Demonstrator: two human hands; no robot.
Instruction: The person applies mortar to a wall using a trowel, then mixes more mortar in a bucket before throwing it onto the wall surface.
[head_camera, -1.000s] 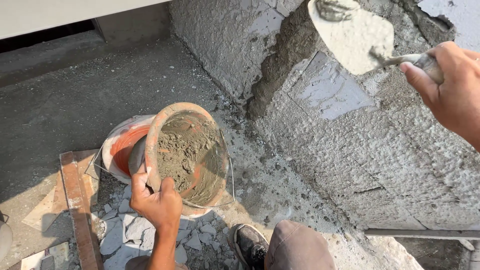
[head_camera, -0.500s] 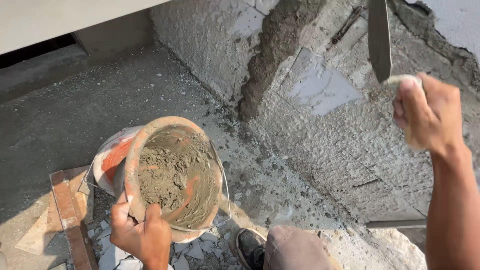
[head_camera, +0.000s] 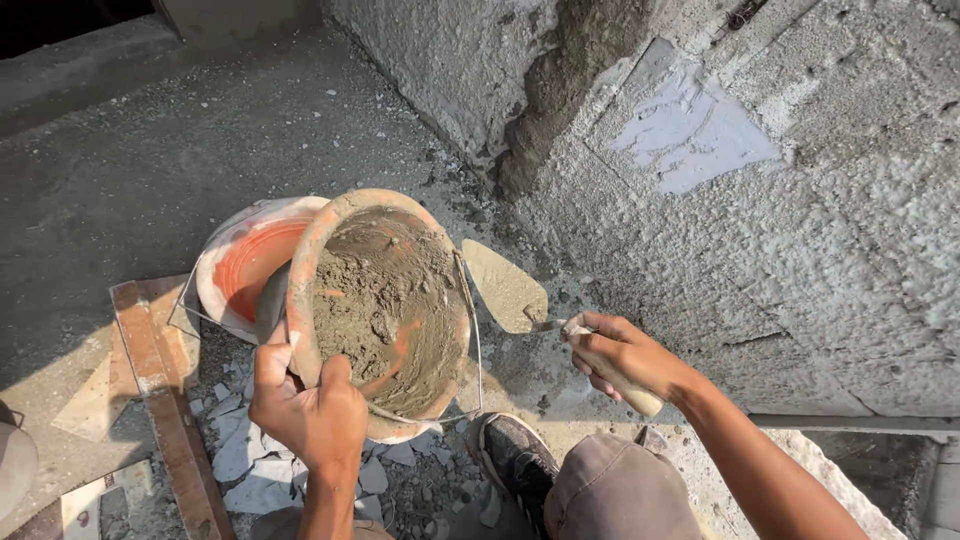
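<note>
Trowel (head_camera: 507, 290), one only, lies just right of the pan rim, blade smeared grey with mortar. Long axis runs from near-right to far-left: wooden handle at the near-right end, pointed blade tip aimed far-left toward the pan and the base of the wall. Blade is tilted, flat face partly up. Right hand (head_camera: 620, 355) has the handle, fingers curled fully round it, butt of the handle sticking out below the fist.

Mortar pan (head_camera: 330, 250), one, orange-brown, tipped up on its side so the open face shows; wet grey mortar (head_camera: 375, 305) fills most of it. Left hand (head_camera: 305, 415) clamps the near rim, thumb inside over the edge, fingers wrapped behind, closed tight on the rim. One white bucket (head_camera: 240, 265) with orange inside sits just behind and left of the pan, touching or nearly so; thin wire handle loops near it.

One dark shoe (head_camera: 515, 455) and a grey-brown trouser knee (head_camera: 615, 490) near centre, below the trowel. Broken pale tile pieces (head_camera: 240, 450) scattered on the ground under the left hand, too many and too overlapped to count. Reddish wooden board (head_camera: 165, 400) at left, running near to far. Rough grey wall (head_camera: 800, 250) fills the right and far side, with one smoother pale patch (head_camera: 690, 130) and a dark wet mortar streak (head_camera: 545, 110) at the corner.
</note>
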